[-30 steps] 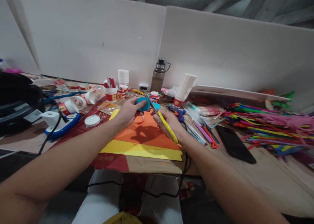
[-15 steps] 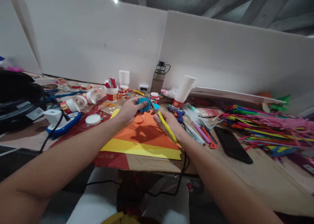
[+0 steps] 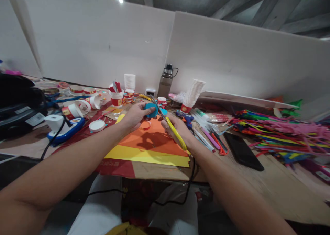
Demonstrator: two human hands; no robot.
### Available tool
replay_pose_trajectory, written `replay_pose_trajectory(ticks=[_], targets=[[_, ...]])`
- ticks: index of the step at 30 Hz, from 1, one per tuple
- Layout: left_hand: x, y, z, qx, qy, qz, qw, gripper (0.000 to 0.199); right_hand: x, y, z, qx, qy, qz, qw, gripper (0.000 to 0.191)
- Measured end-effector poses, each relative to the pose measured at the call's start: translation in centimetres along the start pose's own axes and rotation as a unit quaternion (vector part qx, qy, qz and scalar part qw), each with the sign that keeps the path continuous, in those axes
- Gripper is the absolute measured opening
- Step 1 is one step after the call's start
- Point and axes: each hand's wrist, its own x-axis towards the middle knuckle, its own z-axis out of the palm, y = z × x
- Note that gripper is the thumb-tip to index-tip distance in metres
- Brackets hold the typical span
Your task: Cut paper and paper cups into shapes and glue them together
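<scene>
Left hand (image 3: 136, 117): pinched firmly on blue paper (image 3: 152, 105), centre of frame | right hand (image 3: 177, 126): curled around yellow scissors (image 3: 175, 132), just beside it | last second: almost no change, so work seems at same step

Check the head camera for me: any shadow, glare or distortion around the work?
Head view: dim, greyish light, with a dark shadow on the orange paper below the hands; glare sits at the ceiling light, well away from the scissors and blue disc. Head view again: wide-angle stretching toward the edges, the colourful fuzzy strips at right looking soft.
</scene>
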Motion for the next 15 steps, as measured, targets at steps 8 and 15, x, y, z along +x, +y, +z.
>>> replay_pose_trajectory(ticks=[8,15], targets=[[0.04,0.28,-0.19,0.010,-0.018,-0.004,1.000,0.039,-0.06,-0.01,-0.17,-0.023,-0.003,-0.013,1.000,0.042],[0.25,0.48,-0.71,0.034,-0.036,-0.010,0.999,0.036,-0.12,-0.31,-0.42,-0.039,-0.011,-0.017,0.999,0.043]])
